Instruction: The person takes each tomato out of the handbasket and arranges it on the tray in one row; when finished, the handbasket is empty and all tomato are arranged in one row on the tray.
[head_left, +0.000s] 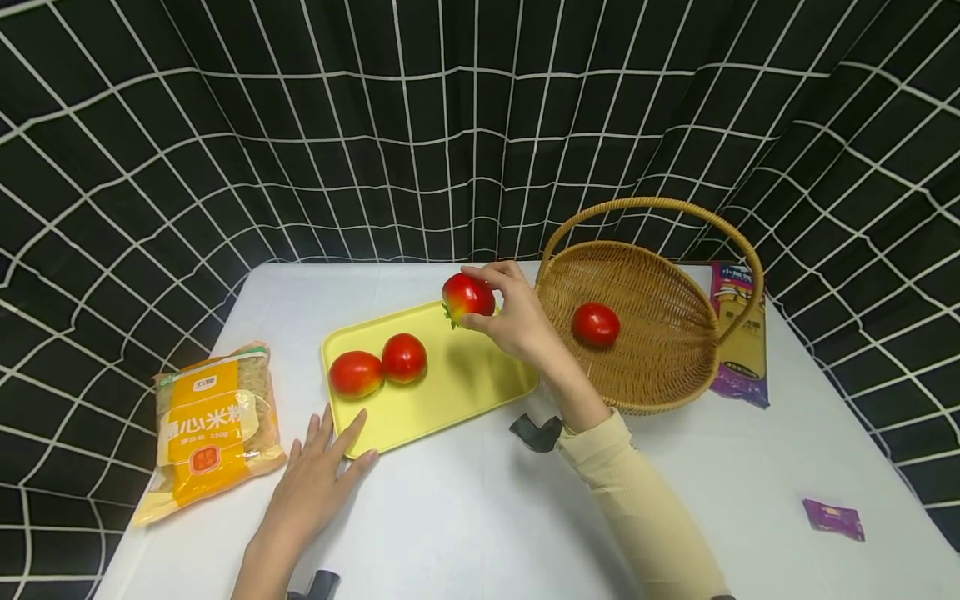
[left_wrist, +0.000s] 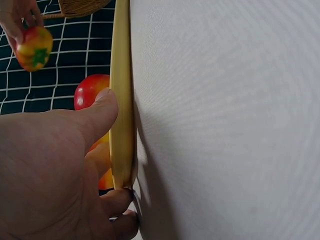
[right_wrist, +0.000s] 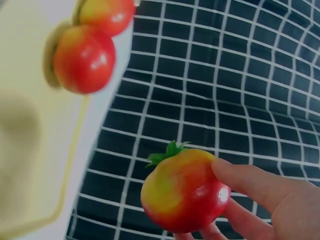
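My right hand (head_left: 513, 312) holds a shiny red-and-yellow tomato (head_left: 467, 296) between thumb and fingers, raised over the far right part of a yellow tray (head_left: 465, 379). Its green leafy top (right_wrist: 170, 154) shows in the right wrist view. Two more tomatoes, one (head_left: 356, 373) beside the other (head_left: 404, 358), lie at the tray's left end. With fingers spread, my left hand (head_left: 315, 483) rests at the tray's near left corner; its thumb (left_wrist: 102, 112) touches the rim in the left wrist view. To the right, a wicker basket (head_left: 660, 367) contains one red tomato (head_left: 596, 324).
A yellow-orange food bag (head_left: 217, 433) lies left of the tray. Behind the basket's right side is a purple-and-yellow packet (head_left: 741, 342), partly hidden by the handle (head_left: 652, 202). A small purple sachet (head_left: 834, 519) sits at the right. Dark gridded cloth (head_left: 480, 125) hangs around the white table (head_left: 465, 517).
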